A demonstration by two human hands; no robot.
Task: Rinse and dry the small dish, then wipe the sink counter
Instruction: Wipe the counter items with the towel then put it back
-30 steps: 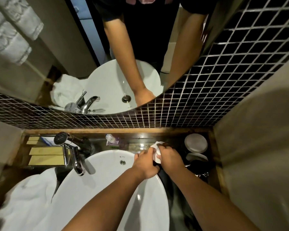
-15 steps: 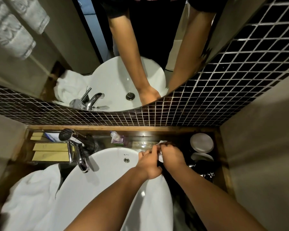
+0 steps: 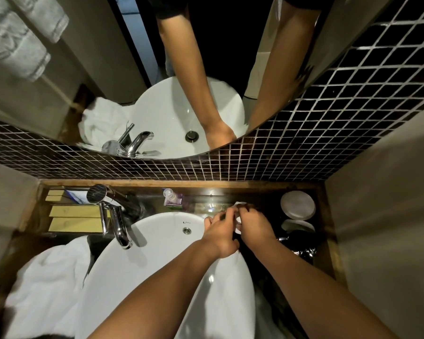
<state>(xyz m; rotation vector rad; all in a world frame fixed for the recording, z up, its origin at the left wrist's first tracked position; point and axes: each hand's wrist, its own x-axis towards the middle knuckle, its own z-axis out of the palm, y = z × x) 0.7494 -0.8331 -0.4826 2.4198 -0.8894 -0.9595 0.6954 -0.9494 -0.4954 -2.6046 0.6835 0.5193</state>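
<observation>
My left hand (image 3: 222, 234) and my right hand (image 3: 253, 225) meet over the dark counter (image 3: 206, 201), just behind the right rim of the white sink basin (image 3: 157, 241). Both pinch a small white piece (image 3: 238, 217) between them. It looks like crumpled tissue or cloth, and the fingers hide most of it. I cannot tell whether anything is wrapped inside. Two round white dishes (image 3: 298, 204) (image 3: 298, 225) sit on the counter to the right of my hands.
A chrome faucet (image 3: 119, 226) stands at the basin's left. Behind it are yellow boxes (image 3: 74, 217), and a small bottle (image 3: 171, 195) stands by the back wall. A white towel (image 3: 47, 285) lies at the left. Walls close in on both sides, with a mirror above the dark tiles.
My hands have closed in tighter around the white piece, so less of it shows than a second ago. They stay in the same spot by the basin's back right rim.
</observation>
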